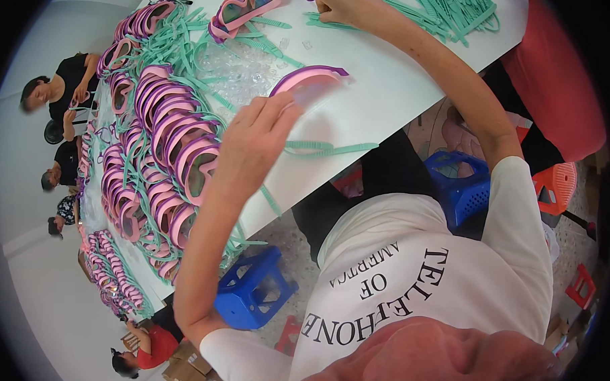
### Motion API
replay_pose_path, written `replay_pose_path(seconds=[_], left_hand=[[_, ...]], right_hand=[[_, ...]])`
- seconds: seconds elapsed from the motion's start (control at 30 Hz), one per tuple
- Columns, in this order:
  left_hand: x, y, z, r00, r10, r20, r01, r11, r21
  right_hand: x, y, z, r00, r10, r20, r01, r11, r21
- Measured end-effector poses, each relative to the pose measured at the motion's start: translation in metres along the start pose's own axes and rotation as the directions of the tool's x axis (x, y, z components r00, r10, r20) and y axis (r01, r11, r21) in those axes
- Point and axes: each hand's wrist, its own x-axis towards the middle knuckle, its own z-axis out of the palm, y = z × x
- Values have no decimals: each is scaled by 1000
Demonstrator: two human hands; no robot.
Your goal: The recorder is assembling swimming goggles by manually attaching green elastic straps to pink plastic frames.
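Observation:
My left hand (pixel 253 138) grips a pair of pink-and-purple swim goggles (pixel 311 76) by one end, over the white table (pixel 362 92). The goggles and my fingertips are slightly blurred. Farther off, at the table's far side, my right hand (pixel 345 7) has its fingers curled together beside a bundle of mint-green straps (pixel 445 17); what it pinches, if anything, is hidden. Another pair of goggles (pixel 241 12) lies to the left of that hand, with a purple piece between them. A loose green strap (pixel 326 148) lies near the table's front edge.
Rows of stacked goggles (pixel 176 129) tangled with green straps cover the table's left side. Small clear plastic parts (pixel 235 70) lie heaped beside them. Blue stools (pixel 254 289) stand below the table edge. Several people sit along the left; someone in red is at the right.

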Motion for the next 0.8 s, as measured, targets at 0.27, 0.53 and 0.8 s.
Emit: replay_pose_path(seconds=[0.27, 0.53, 0.8], left_hand=[[58, 44, 77, 889, -389, -242, 367, 921, -132], [60, 31, 57, 836, -441, -325, 335, 881, -334], [39, 6, 21, 614, -670, -418, 32, 550, -834]], right_hand=[[-6, -13, -21, 986, 142, 91, -167, 898, 407], [-46, -65, -51, 968, 159, 192, -250, 620, 744], [-62, -114, -68, 990, 132, 56, -99, 347, 933]])
